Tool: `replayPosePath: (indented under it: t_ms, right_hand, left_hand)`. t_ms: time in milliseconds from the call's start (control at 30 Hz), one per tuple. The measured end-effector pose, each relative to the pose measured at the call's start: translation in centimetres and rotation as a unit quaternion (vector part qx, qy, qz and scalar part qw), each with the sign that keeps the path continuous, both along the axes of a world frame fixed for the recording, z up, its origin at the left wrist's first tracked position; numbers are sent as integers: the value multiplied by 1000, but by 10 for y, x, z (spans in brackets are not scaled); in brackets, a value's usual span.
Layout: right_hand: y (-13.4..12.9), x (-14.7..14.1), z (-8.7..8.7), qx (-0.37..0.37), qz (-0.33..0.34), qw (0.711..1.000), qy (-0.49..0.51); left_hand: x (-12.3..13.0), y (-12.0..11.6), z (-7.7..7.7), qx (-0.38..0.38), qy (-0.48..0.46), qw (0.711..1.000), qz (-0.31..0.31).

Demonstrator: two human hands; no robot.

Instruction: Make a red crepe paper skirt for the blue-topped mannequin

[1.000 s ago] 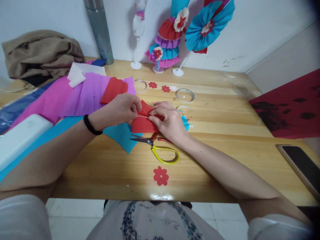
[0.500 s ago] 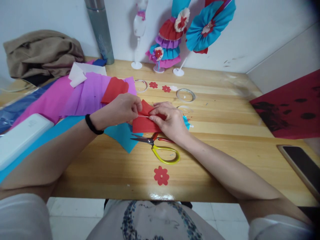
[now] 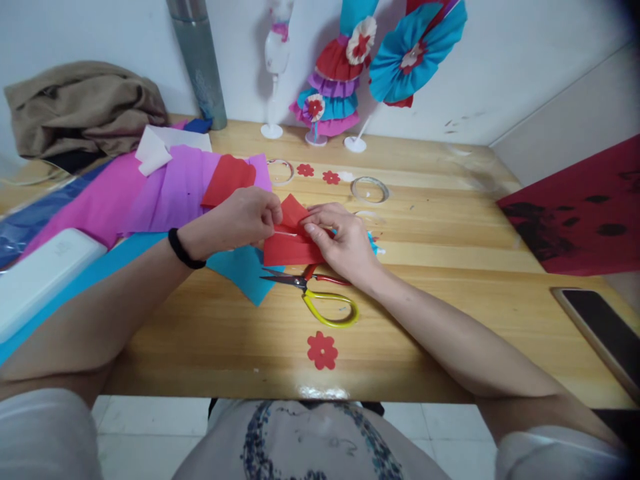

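Red crepe paper (image 3: pixel 293 252) is held between my hands over the table, folded in part, with a thin white strip (image 3: pixel 286 234) across it. My left hand (image 3: pixel 247 217) is closed in a pinch at the paper's left side, by the strip's end; its fingertips are partly hidden. With thumb and fingers, my right hand (image 3: pixel 345 240) grips the paper's right side. Just below lie scissors (image 3: pixel 305 283) with yellow and red handles, blades apart, their tips over blue crepe paper (image 3: pixel 250 277). Nearer me is a red paper flower (image 3: pixel 323 350) with a small pale centre.
Pink and purple crepe sheets (image 3: pixel 170 183) and a white case (image 3: pixel 50 280) lie left. Tape rolls (image 3: pixel 370 190) and small red flowers (image 3: pixel 305 171) lie beyond my hands. Paper-dressed figures (image 3: pixel 335 87) and a bottle (image 3: pixel 200 73) stand behind. A phone (image 3: pixel 600 327) is at right.
My right thumb has lifted slightly off the white strip, and the red paper's upper corner stands up more. My left hand has barely moved. The view has shifted slightly.
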State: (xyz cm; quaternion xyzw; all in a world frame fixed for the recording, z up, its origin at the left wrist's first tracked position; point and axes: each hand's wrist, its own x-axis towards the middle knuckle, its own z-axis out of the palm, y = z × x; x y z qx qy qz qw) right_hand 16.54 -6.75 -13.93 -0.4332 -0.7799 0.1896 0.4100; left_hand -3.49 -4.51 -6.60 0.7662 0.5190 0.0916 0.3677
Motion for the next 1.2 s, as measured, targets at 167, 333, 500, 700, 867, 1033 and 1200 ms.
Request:
replayPosePath:
  t_ms: [167,333,500,700,867,1033,1200]
  right_hand:
    - [1,1,1,15,5,1000,-7]
    - [0,1,0,26,14,999,-17]
    - [0,2,0,29,11,999,-30]
    - [1,1,1,55,22,996,-74]
    - [2,0,2,33,53,988,-140]
    - [3,-2,7,7,77,979,-187]
    - [5,-4,13,-44,97,977,-185]
  left_hand:
    - [0,3,-4,22,10,1000,-9]
    - [0,1,-4,40,20,999,-9]
    - [-1,-2,-3,67,34,997,-26]
    - [-3,0,-11,149,46,986,-55]
    - [-4,-1,-14,198,55,976,-67]
    - [-4,-5,-10,217,68,970,-79]
    - [-2,-7,-4,198,87,973,-75]
